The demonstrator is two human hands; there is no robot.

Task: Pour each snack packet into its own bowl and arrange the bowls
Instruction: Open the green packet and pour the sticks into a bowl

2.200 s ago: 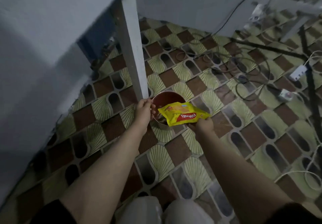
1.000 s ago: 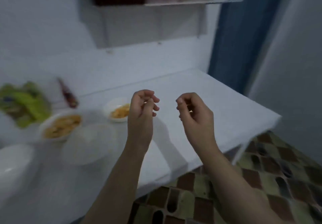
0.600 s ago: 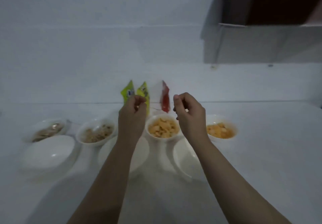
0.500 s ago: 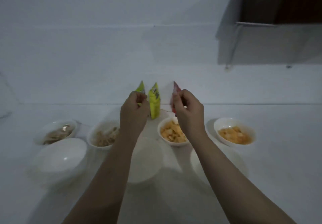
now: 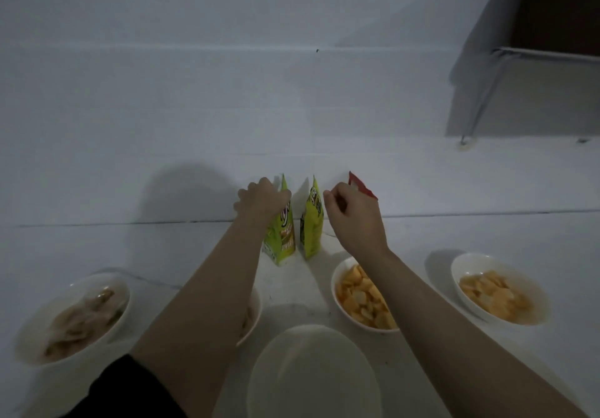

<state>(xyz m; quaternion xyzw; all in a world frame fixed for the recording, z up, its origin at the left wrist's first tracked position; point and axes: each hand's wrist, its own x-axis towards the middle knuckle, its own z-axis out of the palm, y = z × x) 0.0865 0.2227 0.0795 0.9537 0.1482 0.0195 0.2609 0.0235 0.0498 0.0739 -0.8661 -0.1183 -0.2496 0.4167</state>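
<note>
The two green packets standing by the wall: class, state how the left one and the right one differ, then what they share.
Contact: the left green packet has the left hand at its top; the right green packet stands untouched, beside the right hand.
View: the left green packet's upper part is partly hidden by that hand; the right green packet shows whole.
Shared: both are lime green, upright, side by side on the white table near the wall.
</note>
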